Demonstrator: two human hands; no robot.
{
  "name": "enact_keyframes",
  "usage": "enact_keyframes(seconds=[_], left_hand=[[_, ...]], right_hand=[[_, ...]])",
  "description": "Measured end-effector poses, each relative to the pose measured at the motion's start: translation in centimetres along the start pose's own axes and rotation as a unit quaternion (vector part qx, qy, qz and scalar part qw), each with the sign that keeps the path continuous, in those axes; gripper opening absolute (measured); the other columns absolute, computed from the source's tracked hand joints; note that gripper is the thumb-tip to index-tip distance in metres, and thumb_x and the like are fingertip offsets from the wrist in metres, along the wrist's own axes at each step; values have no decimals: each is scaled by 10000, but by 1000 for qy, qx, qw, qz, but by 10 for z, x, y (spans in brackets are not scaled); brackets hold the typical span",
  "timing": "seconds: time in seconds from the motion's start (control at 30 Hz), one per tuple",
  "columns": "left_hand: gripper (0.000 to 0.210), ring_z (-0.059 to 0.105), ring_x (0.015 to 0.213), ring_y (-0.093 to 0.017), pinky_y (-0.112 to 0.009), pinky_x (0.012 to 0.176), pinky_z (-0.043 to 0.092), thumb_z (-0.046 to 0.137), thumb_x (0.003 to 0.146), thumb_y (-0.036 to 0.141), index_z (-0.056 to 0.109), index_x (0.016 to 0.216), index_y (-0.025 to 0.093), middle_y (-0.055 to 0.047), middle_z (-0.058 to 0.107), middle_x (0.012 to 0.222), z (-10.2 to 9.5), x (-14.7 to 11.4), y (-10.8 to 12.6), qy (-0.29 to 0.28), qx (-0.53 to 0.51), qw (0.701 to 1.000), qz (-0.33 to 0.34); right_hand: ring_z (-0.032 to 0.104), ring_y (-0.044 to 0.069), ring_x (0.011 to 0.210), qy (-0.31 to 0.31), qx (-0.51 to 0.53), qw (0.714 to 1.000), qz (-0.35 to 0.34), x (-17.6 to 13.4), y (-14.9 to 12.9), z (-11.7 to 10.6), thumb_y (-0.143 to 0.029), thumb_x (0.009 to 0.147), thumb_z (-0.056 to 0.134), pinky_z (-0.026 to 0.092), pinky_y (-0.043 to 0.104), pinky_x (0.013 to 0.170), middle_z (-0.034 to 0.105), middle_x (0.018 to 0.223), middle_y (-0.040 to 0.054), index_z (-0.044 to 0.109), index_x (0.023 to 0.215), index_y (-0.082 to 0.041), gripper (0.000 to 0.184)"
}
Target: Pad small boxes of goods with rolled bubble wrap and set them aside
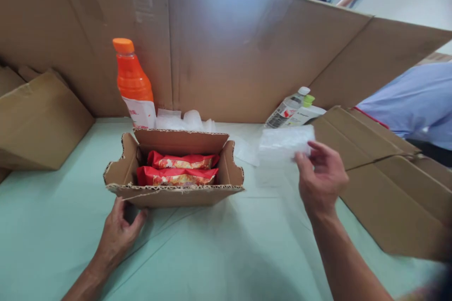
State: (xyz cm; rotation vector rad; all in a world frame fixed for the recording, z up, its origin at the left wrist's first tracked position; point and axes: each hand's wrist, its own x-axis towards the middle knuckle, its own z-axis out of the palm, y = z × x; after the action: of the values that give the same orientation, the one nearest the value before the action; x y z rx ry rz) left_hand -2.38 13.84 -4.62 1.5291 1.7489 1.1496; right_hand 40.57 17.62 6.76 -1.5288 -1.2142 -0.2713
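Observation:
A small open cardboard box (176,195) stands in front of me with its flaps up. Inside it lie two red snack packets (180,177), one behind the other. My left hand (118,230) is at the box's near left corner, thumb and fingers apart; whether it touches the cardboard is hard to tell. To the right of the box, my right hand (321,176) pinches the edge of a translucent piece of plastic packing wrap (282,143) between thumb and fingers, holding it above the table.
Behind the box stand an orange drink bottle (136,82) and white packing wrap (185,121). A clear bottle (287,108) leans at the back right. Cardboard boxes (45,122) flank both sides, and a tall cardboard wall (226,47) closes the back. A person's clothing (416,103) shows at right.

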Motion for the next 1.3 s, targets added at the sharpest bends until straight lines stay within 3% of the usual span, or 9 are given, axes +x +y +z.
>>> enact_keyframes(seconds=[0.07,0.13,0.23,0.3,0.5,0.67,0.97,1.17,1.3], left_hand=[[457,675,854,-260,-332,658,534,674,724,518,567,1052,218,-77,707,958,-2,1,1,-16,12,1000,-7],[449,655,850,-250,-325,656,513,670,729,519,545,1046,226,-63,681,949,-3,1,2,-27,15,999,-6],[447,636,866,-243,-335,701,503,664,737,511,520,1050,227,-49,644,936,-4,1,3,-36,4,999,4],[467,634,870,-239,-346,739,501,669,734,495,508,1077,222,-44,632,939,-5,2,4,-39,-3,999,6],[491,625,872,-224,-354,792,510,677,723,436,520,1128,207,-36,620,947,-3,4,9,-34,-21,999,19],[559,639,969,-218,-369,890,517,678,760,420,496,1239,198,-61,624,1092,-5,-3,19,-44,-91,995,13],[572,650,1056,-228,-388,936,539,614,786,349,510,1316,160,-110,641,1205,21,44,55,-50,-129,990,0],[712,506,1314,-311,-482,1031,485,622,833,310,364,1487,202,-175,469,1467,20,3,57,1,-61,998,9],[495,512,1301,-320,-533,1086,429,578,844,247,562,1338,226,-128,602,1346,38,-42,71,-157,15,974,163]], right_hand=[[667,178,760,-47,-41,998,-14,-51,-9,-42,-346,860,694,584,350,753,711,970,57,671,1225,-213,389],[706,192,789,-201,-37,978,-40,-103,-23,-67,-302,888,662,597,314,723,746,989,82,673,1235,-217,358],[735,201,847,-471,53,877,-77,-153,-50,-91,-279,911,628,607,300,776,772,1000,88,694,1232,-229,332],[729,177,790,-536,103,836,-55,-158,-65,-104,-264,934,604,599,284,760,774,917,59,708,1214,-238,300],[706,168,736,-436,123,886,94,-115,-79,-103,-327,939,608,567,277,686,763,856,45,751,1024,-232,191],[674,257,1090,-419,132,888,136,-101,-72,-20,-354,866,623,570,384,832,687,1280,117,618,1298,-225,451],[653,255,1142,-427,203,877,89,-76,-58,76,-343,866,566,558,396,909,673,1309,116,557,1349,-190,507],[495,347,1354,-368,73,924,71,-77,-1,14,-415,824,634,371,597,1119,578,1429,146,665,1218,-213,444],[561,397,1271,-340,-166,925,31,-112,49,-45,-508,815,625,430,643,1033,618,1364,173,701,1126,-192,450]])
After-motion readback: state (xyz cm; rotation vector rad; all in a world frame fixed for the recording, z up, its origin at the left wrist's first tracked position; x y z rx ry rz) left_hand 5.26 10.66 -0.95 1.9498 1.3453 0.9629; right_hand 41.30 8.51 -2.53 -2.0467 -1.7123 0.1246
